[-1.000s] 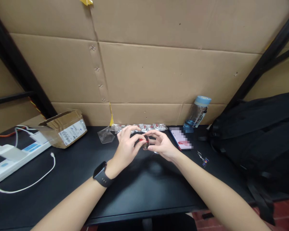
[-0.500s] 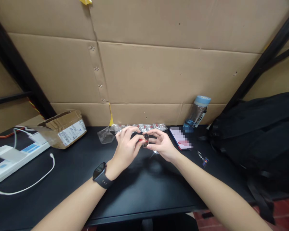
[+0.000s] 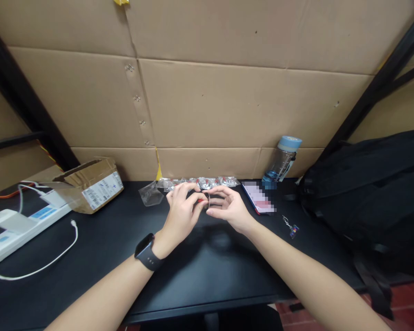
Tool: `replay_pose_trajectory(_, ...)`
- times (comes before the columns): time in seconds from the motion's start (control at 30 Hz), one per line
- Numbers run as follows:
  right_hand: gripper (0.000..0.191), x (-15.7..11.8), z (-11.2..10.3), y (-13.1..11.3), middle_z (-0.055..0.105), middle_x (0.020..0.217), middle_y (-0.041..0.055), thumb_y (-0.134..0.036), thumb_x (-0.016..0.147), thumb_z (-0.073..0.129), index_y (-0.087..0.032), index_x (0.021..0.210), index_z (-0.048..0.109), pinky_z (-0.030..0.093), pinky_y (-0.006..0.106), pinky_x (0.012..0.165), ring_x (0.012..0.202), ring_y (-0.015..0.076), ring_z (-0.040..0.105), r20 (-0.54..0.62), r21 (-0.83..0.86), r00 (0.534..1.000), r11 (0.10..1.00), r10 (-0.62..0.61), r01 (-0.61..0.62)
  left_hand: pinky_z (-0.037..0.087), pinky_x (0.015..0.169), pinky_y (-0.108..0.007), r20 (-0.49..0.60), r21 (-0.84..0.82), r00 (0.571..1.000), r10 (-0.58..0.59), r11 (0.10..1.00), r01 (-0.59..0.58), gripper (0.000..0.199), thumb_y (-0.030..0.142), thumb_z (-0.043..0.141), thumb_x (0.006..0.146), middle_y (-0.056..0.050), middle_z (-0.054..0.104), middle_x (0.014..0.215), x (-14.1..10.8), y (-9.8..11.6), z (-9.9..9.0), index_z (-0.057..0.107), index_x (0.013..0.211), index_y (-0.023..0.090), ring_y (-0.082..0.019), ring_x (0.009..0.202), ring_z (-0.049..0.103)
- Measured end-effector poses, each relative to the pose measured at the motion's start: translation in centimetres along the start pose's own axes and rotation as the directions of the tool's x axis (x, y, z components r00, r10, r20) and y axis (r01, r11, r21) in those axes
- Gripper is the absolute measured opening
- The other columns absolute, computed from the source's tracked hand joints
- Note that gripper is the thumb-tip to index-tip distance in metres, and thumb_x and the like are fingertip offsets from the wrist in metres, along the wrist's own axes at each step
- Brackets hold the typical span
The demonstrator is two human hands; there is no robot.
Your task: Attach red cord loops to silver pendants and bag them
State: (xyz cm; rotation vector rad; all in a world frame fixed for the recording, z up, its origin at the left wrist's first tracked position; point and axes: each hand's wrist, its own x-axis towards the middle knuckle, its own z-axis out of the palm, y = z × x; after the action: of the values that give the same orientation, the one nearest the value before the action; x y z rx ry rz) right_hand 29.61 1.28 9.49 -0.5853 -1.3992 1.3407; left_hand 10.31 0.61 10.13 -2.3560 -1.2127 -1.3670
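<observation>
Above the middle of the black desk, I hold a small round disc (image 3: 208, 200) with a shiny rim and a red part at its left. Its exact kind is not clear, and it is turned nearly edge-on. My left hand (image 3: 184, 204), with a dark watch (image 3: 146, 250) on the wrist, pinches the red part between thumb and fingers. From the other side, my right hand (image 3: 229, 208) curves round the disc, index fingertip near its top edge and thumb near its bottom edge. Behind the hands lies a row of clear plastic packets (image 3: 227, 181) with red bits inside.
An empty-looking clear bag (image 3: 151, 194) lies left of the packets. Further left are an open cardboard box (image 3: 101, 191) and a white power strip (image 3: 27, 232) with cables. At right are a phone (image 3: 257, 197), a water bottle (image 3: 283, 161), a small charm (image 3: 293, 230) and a black backpack (image 3: 369, 197).
The disc has turned from showing its round face to nearly edge-on. A bright glint below the right hand is gone. Both hands stay in almost the same place.
</observation>
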Motion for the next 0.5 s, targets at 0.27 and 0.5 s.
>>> replay_pose_trajectory(0.27, 0.021, 0.41, -0.27, -0.13, 0.066, 0.115, 0.0066, -0.039, 0.086, 0.077, -0.019, 0.092, 0.073, 0.062, 0.033, 0.080, 0.100, 0.0198, 0.068, 0.046, -0.108, 0.997, 0.993, 0.057, -0.052, 0.034, 0.098, -0.044, 0.013, -0.065, 1.000, -0.027, 0.998, 0.028, 0.011, 0.029, 0.061, 0.097, -0.008, 0.061, 0.114, 0.53, -0.24, -0.68, 0.071, 0.092, 0.025, -0.026, 0.114, 0.053)
replay_pose_trajectory(0.5, 0.024, 0.52, -0.68, -0.64, 0.062, 0.109, 0.0072, -0.041, 0.093, 0.067, -0.020, 0.084, 0.072, 0.055, 0.029, 0.073, 0.094, 0.0187, 0.062, 0.094, -0.448, 0.994, 0.890, -0.048, 0.085, 0.036, 0.100, -0.043, 0.071, -0.138, 0.995, -0.064, 0.988, 0.074, 0.016, 0.033, 0.058, 0.099, -0.007, 0.060, 0.114, 0.76, -0.74, -0.62, 0.069, 0.093, 0.024, -0.025, 0.114, 0.055)
